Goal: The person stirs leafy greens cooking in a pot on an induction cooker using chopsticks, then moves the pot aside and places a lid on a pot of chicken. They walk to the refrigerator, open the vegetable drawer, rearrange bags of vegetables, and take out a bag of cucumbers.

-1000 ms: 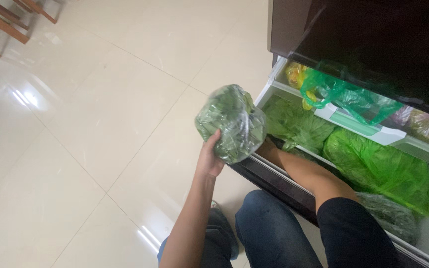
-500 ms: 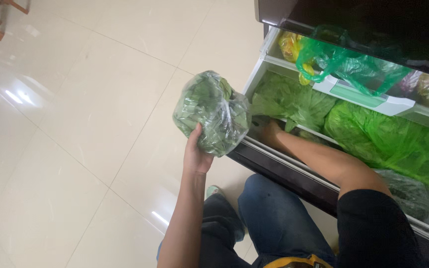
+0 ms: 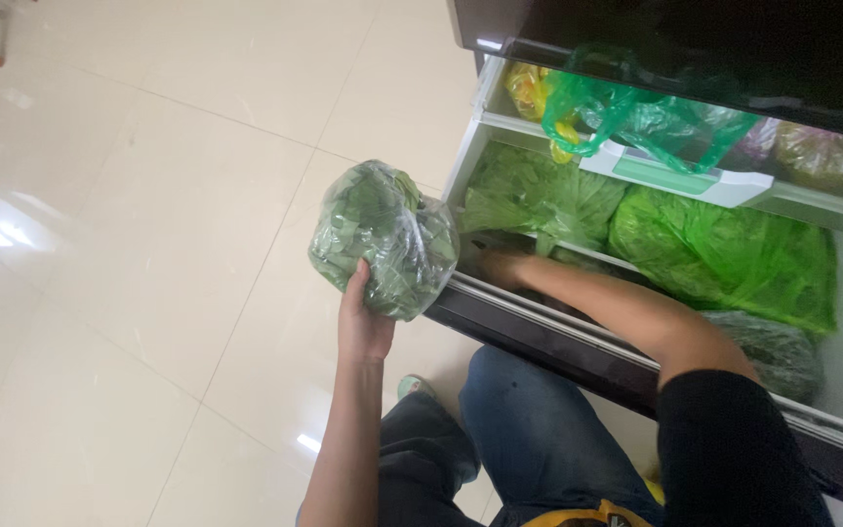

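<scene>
My left hand (image 3: 363,322) holds up a clear plastic bag of green leaves (image 3: 382,236) over the floor, just left of an open fridge drawer (image 3: 539,312). My right hand (image 3: 501,265) reaches down into the drawer's near left corner, resting among bags of greens; its fingers are partly hidden, so I cannot tell whether it grips anything. A bag of leafy greens (image 3: 539,195) lies just behind that hand.
The drawer also holds a large green plastic bag (image 3: 724,254), a dark bag of greens (image 3: 773,346), a knotted green bag (image 3: 636,117) and a yellow bag (image 3: 529,88) on the upper tray. Glossy cream floor tiles (image 3: 148,244) stretch left. My knees in jeans (image 3: 529,439) are below.
My left hand has carried the bag of leaves slightly further left and away from the drawer. My right hand stays reaching inside the drawer.
</scene>
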